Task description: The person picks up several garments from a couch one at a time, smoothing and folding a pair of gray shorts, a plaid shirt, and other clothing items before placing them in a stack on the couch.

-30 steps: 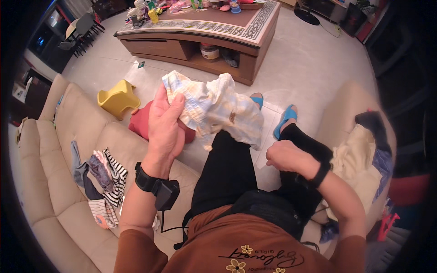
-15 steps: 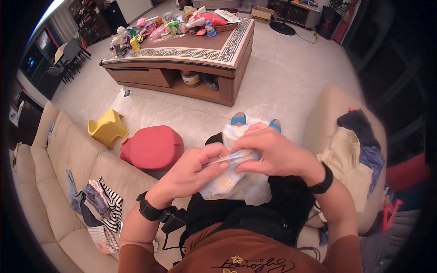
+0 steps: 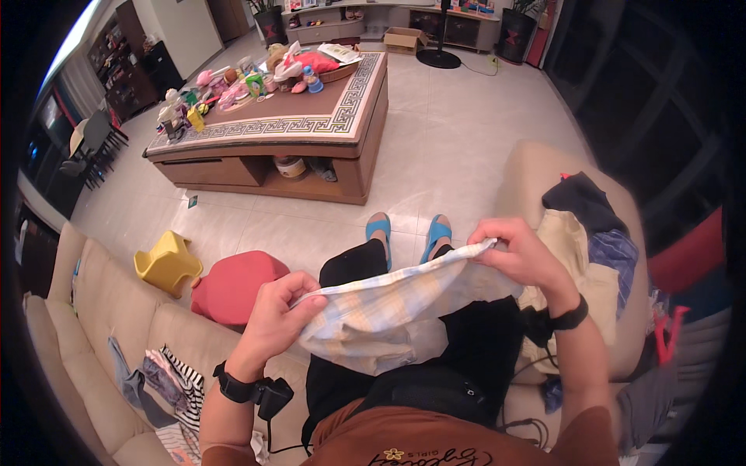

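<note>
Head: cloth point(image 3: 385, 314) (plaid) between left hand point(image 3: 281, 312) and right hand point(image 3: 527, 255).

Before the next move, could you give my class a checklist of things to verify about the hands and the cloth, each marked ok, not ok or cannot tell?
1. Left hand grips the checked garment by its upper edge: ok.
2. Right hand grips that edge farther right: ok.
3. Upper edge drawn out between both hands: ok.
4. Garment lying smooth: not ok, its lower part hangs in folds.
5. Side facing away free of marks: cannot tell, it is hidden.
6. Garment apart from the clothes on the left of the sofa: ok.
</note>
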Tool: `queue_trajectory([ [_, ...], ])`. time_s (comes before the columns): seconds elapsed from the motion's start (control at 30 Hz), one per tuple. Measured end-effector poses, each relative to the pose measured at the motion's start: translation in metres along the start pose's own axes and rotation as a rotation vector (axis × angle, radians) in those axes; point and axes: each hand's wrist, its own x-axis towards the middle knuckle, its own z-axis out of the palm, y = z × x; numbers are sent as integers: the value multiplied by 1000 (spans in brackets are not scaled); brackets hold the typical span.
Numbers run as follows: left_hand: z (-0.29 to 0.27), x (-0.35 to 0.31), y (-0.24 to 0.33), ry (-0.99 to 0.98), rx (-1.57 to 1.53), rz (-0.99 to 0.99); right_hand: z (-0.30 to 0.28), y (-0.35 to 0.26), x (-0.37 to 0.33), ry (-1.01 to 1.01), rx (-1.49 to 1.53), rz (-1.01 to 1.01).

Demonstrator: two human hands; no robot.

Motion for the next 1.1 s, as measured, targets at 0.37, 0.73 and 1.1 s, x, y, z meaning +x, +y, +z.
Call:
queue_trajectory([
  [0.37, 1, -11, -21, -270, -490, -211, 31, 22, -3, 205, 997, 298],
  [0.73, 46, 3, -45, 34, -724, -395, 60, 46, 75, 813, 560, 225],
  [1.1, 49, -11, -56, 66, -836, -529, 185, -42, 10, 247, -210, -703],
])
